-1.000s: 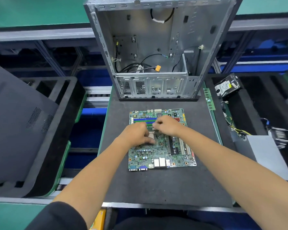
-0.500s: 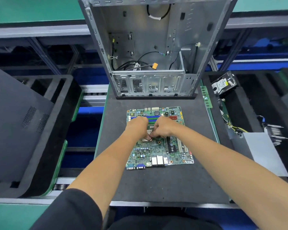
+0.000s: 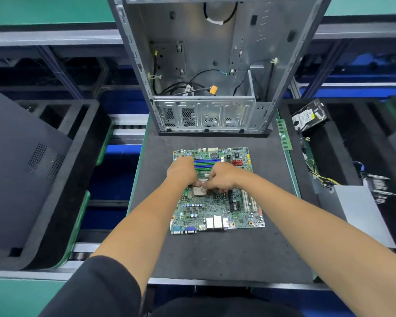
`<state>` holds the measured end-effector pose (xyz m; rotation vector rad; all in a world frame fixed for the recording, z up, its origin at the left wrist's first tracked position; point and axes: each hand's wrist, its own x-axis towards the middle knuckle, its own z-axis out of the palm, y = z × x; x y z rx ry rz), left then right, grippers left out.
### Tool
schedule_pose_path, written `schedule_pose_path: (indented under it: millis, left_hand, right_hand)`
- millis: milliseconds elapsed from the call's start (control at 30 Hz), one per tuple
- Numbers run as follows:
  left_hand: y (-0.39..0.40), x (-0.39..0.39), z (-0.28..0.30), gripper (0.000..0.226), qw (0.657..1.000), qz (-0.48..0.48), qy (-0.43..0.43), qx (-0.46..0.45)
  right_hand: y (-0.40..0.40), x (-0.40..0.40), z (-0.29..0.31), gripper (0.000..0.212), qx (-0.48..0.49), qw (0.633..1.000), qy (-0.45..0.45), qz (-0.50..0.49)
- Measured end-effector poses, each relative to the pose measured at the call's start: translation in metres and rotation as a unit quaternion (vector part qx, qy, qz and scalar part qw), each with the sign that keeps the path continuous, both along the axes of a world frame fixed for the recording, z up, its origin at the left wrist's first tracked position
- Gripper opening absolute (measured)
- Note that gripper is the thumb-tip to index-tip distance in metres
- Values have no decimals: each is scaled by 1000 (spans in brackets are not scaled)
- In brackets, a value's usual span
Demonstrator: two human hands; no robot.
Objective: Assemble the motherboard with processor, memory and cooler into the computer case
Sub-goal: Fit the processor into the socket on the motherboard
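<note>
My left hand (image 3: 183, 171) and right hand (image 3: 220, 177) are curled over the processor (image 3: 199, 191) on the motherboard (image 3: 216, 211) (what the fingers pinch, I cannot tell).

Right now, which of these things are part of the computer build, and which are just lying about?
In the job: motherboard, processor under the left hand and right hand, memory stick, open computer case.

Lying about: hard drive, grey side panel, loose cables.
</note>
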<state>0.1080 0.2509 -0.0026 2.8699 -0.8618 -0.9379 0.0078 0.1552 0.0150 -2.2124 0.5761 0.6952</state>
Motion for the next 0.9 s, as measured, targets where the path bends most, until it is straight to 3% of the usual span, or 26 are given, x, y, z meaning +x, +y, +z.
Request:
schedule_pose_path:
  millis: [133,267,533,733,900]
  left_hand:
    - [-7,0,-4,33,1000,10,-21,8]
    - [-7,1,-4,45,1000,9,-2,11]
    - [-5,6,-8,52,1000,20,22,11]
    - [-2,4,-8,53,1000,15,18,9]
    - [-4,-1,-1,51,1000,-7,17,25]
  right_hand:
    - [-1,2,4,39,-16,999,-27,-19]
    - [3,1,1,43,-19,999,39,-3]
    - [21,4,-14,47,-155,985,44,55]
    - [23,9,-17,42,-147,985,71,61]
    - [20,6,-17,45,-161,981,30,99]
